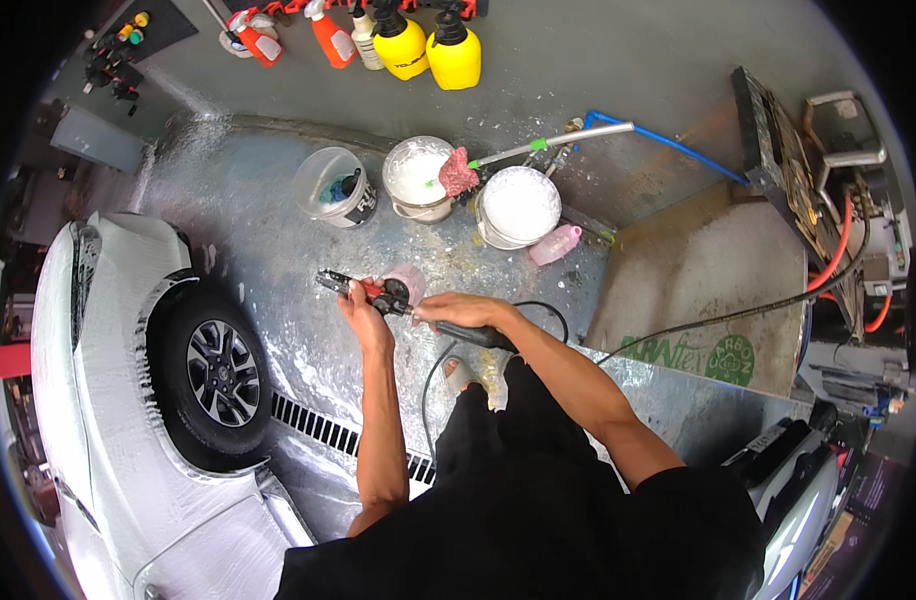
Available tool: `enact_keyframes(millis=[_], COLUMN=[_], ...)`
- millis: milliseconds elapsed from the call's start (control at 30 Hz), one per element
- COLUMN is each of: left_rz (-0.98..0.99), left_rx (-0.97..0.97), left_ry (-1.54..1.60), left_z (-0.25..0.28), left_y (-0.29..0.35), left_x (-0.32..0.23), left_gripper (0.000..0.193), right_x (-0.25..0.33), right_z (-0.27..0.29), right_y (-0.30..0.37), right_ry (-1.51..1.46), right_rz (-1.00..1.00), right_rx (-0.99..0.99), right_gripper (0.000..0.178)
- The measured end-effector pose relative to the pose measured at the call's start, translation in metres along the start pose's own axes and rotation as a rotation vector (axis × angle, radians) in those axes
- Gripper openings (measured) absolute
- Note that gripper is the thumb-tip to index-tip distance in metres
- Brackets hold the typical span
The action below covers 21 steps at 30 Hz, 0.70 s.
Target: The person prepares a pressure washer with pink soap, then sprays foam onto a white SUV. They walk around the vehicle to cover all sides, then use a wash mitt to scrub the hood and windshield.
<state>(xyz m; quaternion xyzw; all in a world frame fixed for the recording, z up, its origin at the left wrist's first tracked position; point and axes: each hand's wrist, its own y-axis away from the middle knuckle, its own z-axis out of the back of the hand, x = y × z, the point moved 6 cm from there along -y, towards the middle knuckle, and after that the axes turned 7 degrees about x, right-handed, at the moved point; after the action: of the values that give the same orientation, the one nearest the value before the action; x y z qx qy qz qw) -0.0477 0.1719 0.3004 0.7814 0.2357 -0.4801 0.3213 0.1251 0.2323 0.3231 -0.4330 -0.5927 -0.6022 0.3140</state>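
Observation:
My left hand [364, 312] is closed around a foam cannon [376, 294] with a black and red head, its nozzle pointing left. Just beyond that head shows a pinkish see-through bottle [408, 279], which looks joined to it. My right hand [463, 310] is closed at the metal front end of a black pressure washer gun [473, 335]. The gun lines up with the foam cannon, and its rear lies under my right wrist. A thin black hose [430, 400] curves down near my feet. Whether the coupling between gun and cannon is fastened, I cannot tell.
A foam-covered white car [108, 400] stands left, its wheel [223, 372] beside a floor drain [316, 424]. Ahead are a clear bucket [308, 192], two white buckets [418, 208] [498, 238], a pink jug [556, 245] and a long-handled brush [548, 143]. Spray bottles [456, 55] hang behind.

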Motion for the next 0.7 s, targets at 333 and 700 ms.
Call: enact_keyframes(millis=[333,700], left_rz=[-0.056,-0.283], left_rx=[-0.026,-0.097], left_ry=[-0.192,-0.216], left_z=[-0.036,-0.049], left_y=[0.022,-0.056], left_x=[0.042,0.048], left_gripper=[0.024,0.028], right_x=[-0.061,-0.225], right_z=[-0.017,0.01], right_y=[0.017,0.114], right_ry=[-0.169,-0.244], right_rz=[0.119,-0.118], right_rx=[-0.201,-0.346], right_gripper=[0.032,0.013])
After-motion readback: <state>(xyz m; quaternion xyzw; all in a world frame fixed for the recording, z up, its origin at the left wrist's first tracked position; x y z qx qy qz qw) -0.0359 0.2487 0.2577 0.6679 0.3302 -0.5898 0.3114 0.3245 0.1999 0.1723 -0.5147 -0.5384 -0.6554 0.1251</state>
